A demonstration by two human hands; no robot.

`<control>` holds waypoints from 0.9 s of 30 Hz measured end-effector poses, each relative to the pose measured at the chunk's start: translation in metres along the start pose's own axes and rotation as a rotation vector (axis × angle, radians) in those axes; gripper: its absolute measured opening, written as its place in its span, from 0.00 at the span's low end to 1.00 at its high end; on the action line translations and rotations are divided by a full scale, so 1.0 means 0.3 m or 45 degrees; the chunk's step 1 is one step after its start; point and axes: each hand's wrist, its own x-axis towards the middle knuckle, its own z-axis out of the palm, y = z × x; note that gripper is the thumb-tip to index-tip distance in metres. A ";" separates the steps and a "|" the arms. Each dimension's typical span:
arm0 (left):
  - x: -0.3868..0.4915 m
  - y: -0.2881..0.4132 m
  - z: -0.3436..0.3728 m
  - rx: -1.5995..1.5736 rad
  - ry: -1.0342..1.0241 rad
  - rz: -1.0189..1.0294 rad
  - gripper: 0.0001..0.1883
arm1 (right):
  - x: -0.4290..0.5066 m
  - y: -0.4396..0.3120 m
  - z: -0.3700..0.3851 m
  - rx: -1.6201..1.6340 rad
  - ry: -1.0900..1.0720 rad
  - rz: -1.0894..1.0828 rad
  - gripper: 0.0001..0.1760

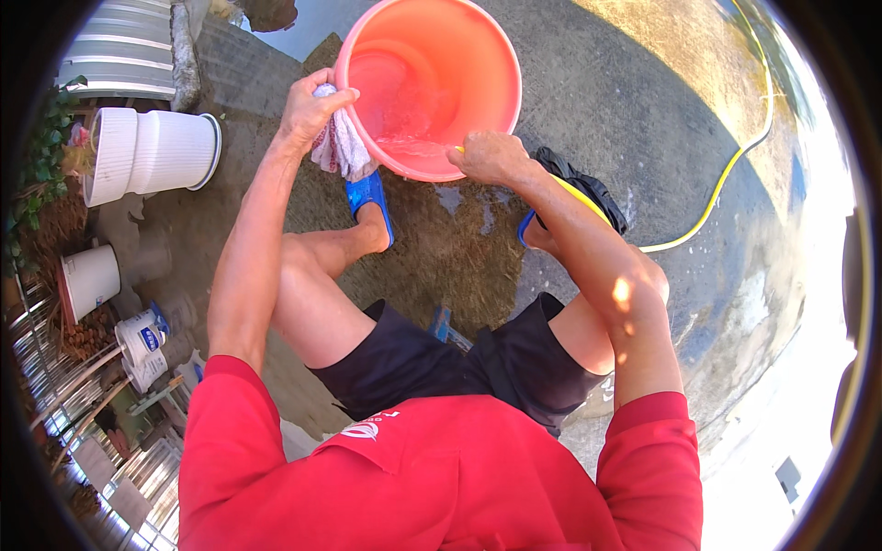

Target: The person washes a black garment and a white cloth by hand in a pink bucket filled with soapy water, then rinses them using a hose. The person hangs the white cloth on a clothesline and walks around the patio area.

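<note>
A pink plastic bucket (pixel 441 76) leans toward me on the wet concrete, its mouth facing me. My left hand (pixel 313 110) grips its left rim, thumb over the edge, and also holds a white cloth with reddish marks (pixel 342 141) that hangs against the outside. In my right hand (pixel 493 157), at the near right rim, is the end of a yellow hose (pixel 579 196). Water streams from it across the bucket's inside, and a little lies in the bottom. The hose passes under my right forearm.
Blue slippers (pixel 368 196) are on my feet. Dark crumpled fabric (pixel 586 182) lies by the right foot. A white ribbed planter (pixel 155 151), a white pot (pixel 91 282) and white tubs (pixel 140 337) line the left side. The hose runs over the concrete floor (pixel 620 89) at right.
</note>
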 end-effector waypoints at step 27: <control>-0.102 0.695 0.581 1.416 0.270 0.407 0.17 | 0.214 -0.037 0.123 0.759 0.654 -0.715 0.27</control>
